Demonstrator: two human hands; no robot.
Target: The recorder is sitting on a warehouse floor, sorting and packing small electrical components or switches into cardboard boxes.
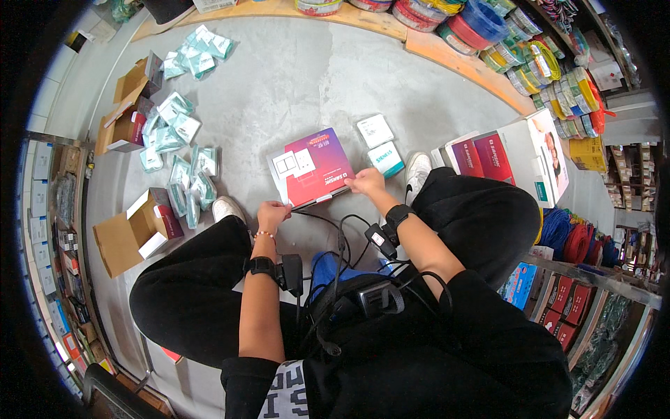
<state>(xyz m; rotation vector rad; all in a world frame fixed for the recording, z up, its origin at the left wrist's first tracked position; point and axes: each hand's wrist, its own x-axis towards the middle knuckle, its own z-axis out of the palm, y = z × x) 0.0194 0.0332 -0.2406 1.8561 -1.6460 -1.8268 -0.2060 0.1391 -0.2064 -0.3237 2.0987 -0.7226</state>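
Note:
A flat red-and-purple cardboard box (322, 164), with a wall switch and a socket pictured on its top, is in front of me over the grey floor. At its near left corner, my left hand (275, 214) pinches the edge between thumb and fingers. My right hand (366, 183) is closed on the near right corner. Whether the box rests on the floor or is slightly lifted, I cannot tell. Just beyond my right hand lie a white square packet (375, 130) and a white-and-teal small box (385, 159).
Clear-wrapped teal-and-white packets (171, 129) lie in heaps at the left, beside open cardboard boxes (139, 227). An open white carton (534, 157) holding red boxes (481, 159) stands at the right. Wire coils (541, 66) line the wooden board (467, 73). Black cables (342, 241) hang before me.

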